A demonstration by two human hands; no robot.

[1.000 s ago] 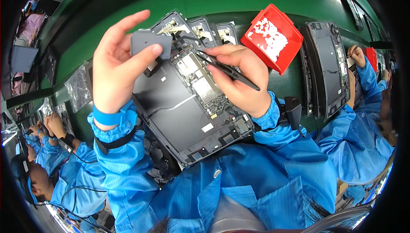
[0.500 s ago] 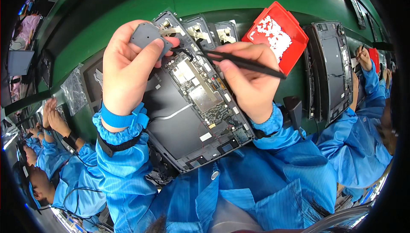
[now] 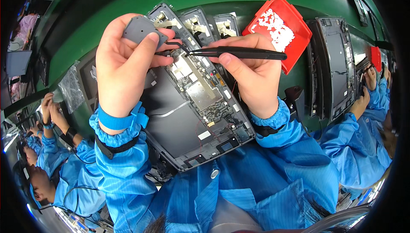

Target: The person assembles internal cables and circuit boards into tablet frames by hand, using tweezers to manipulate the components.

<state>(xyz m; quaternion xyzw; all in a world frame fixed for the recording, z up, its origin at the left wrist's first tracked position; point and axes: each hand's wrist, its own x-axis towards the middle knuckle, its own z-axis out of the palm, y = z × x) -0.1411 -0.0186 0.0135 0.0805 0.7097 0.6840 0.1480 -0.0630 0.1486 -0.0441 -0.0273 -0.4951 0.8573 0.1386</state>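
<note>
My left hand [image 3: 124, 64] pinches a small dark grey plate [image 3: 141, 30] with cut corners and small holes, between thumb and fingers. A short black flat cable [image 3: 174, 43] sticks out beside that plate. Black tweezers [image 3: 239, 52] lie in my right hand [image 3: 258, 73], their tips close to the end of the cable; whether they touch it I cannot tell. Beneath both hands, tilted, is an opened tablet-like device [image 3: 168, 124] with a grey inner panel. Its circuit board [image 3: 200, 94] carries silver shields, and a white strip cable [image 3: 173, 111] crosses the panel.
A red bin [image 3: 299, 30] with small white pieces stands at the far right of the device. Several grey housings with tape [image 3: 198, 23] lie behind it. Stacked device shells [image 3: 335, 66] are to the right, clear plastic [image 3: 72, 87] to the left. Co-workers in blue sit on both sides.
My left hand has shifted slightly left and up with the grey plate. The tweezers have moved left and levelled out, bringing their tips near the black cable. The right co-worker's hands have moved lower.
</note>
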